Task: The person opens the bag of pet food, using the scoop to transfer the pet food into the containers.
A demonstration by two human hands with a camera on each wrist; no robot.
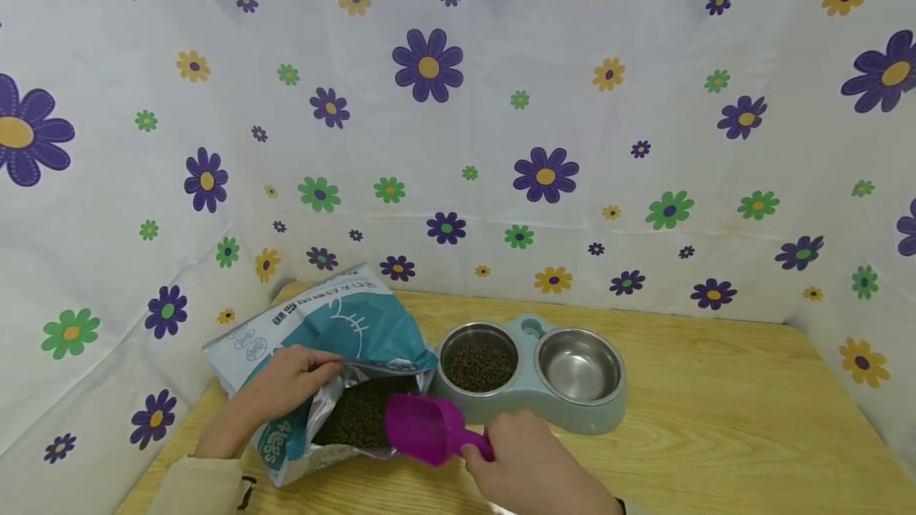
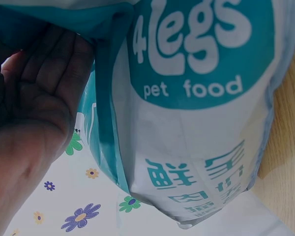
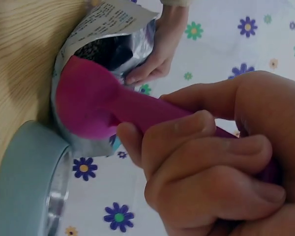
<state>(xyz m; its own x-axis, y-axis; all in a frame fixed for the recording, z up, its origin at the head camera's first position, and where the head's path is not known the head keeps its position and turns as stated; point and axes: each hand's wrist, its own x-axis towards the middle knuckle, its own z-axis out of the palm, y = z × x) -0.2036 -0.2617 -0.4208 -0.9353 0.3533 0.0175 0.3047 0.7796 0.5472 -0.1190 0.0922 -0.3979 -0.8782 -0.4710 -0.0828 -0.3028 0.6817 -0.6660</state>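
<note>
A teal and white pet food bag (image 1: 372,324) lies on its side, its mouth facing me with brown kibble (image 1: 355,418) inside. My left hand (image 1: 289,380) grips the upper edge of the mouth; in the left wrist view its fingers reach behind the teal flap (image 2: 108,29). A magenta scoop (image 1: 422,426) sits at the right side of the mouth, its front end overlapping the opening. My right hand (image 1: 525,455) holds it by the handle, fingers wrapped round it in the right wrist view (image 3: 206,172). The inside of the scoop is hidden there.
Just right of the bag stands a pale blue double feeder (image 1: 525,408). Its left steel bowl (image 1: 447,384) contains kibble; the right steel bowl (image 1: 580,372) shows a bare bottom. The wooden table (image 1: 737,412) is enclosed by a flower-patterned white cloth (image 1: 487,141) at the back and sides.
</note>
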